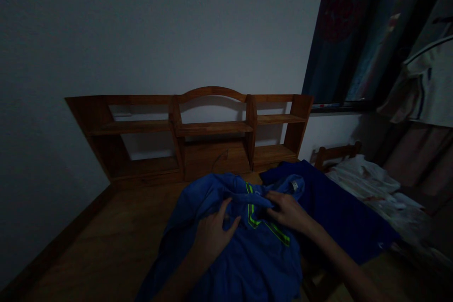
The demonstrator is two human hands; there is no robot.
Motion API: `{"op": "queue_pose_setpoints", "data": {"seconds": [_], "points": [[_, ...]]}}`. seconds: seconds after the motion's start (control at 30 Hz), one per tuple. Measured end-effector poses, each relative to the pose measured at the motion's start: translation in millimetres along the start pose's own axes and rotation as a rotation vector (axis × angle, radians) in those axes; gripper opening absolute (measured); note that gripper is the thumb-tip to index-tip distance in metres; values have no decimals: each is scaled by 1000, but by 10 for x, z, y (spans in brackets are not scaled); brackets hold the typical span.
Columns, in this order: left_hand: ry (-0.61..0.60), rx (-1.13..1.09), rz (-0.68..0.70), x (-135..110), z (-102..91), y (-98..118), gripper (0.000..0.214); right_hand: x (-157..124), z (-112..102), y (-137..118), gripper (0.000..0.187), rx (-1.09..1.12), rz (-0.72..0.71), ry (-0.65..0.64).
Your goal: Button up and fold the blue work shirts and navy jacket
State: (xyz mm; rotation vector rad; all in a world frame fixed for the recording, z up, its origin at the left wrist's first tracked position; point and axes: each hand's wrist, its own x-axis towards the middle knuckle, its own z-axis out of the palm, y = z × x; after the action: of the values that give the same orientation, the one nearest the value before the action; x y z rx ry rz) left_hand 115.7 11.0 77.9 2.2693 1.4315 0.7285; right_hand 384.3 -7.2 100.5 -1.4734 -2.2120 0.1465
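Observation:
A blue collared jacket (240, 255) with bright yellow-green and dark trim lies spread on the wooden desk top in front of me. Its neck opening faces away from me, and a small pale label shows inside the collar at the right. My left hand (214, 229) lies on the cloth just left of the trim, thumb and forefinger apart. At the collar edge, my right hand (286, 210) pinches the fabric with bent fingers. Part of the right fingertips is hidden by the cloth.
Behind the jacket stands a wooden shelf unit (215, 130) against the white wall. A dark blue cloth (339, 217) lies at the right. Beyond it are a wooden chair (336, 152) and whitish plastic bags (368, 177). A pale garment (435, 85) hangs near the window.

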Motion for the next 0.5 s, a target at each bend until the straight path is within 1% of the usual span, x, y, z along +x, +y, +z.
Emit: {"op": "queue_pose_setpoints", "data": {"seconds": [0.03, 0.07, 0.1, 0.13, 0.17, 0.2, 0.27, 0.3, 0.37, 0.4, 0.43, 0.47, 0.5], "points": [[-119, 58, -24, -100, -62, -126, 65, -87, -1, -47, 29, -34, -14, -48], [-219, 114, -36, -189, -115, -255, 67, -158, 18, -81, 39, -78, -15, -79], [-291, 164, -35, -264, -157, -375, 66, -209, 55, -104, 53, -130, -5, -99], [-339, 205, -18, -328, -189, -477, 60, -238, 105, -117, 66, -187, 10, -114], [-366, 233, 10, -380, -212, -555, 49, -246, 163, -124, 76, -245, 28, -130], [-386, 243, 41, -425, -231, -604, 35, -235, 224, -129, 81, -302, 44, -149], [-430, 188, 111, -498, -271, -620, 16, -170, 343, -143, 76, -395, 63, -188], [-471, 112, 145, -530, -299, -596, 12, -125, 393, -156, 70, -433, 60, -205], [-566, -108, 175, -588, -376, -525, 14, -24, 459, -191, 55, -484, 20, -232], [-590, -222, 171, -612, -425, -496, 17, 31, 469, -212, 49, -497, -8, -244], [-573, -317, 155, -634, -477, -481, 22, 92, 455, -233, 44, -500, -32, -251], [-505, -386, 129, -650, -531, -486, 25, 162, 416, -256, 40, -490, -43, -248], [-385, -426, 100, -662, -584, -511, 28, 245, 346, -281, 36, -463, -37, -224]]}}
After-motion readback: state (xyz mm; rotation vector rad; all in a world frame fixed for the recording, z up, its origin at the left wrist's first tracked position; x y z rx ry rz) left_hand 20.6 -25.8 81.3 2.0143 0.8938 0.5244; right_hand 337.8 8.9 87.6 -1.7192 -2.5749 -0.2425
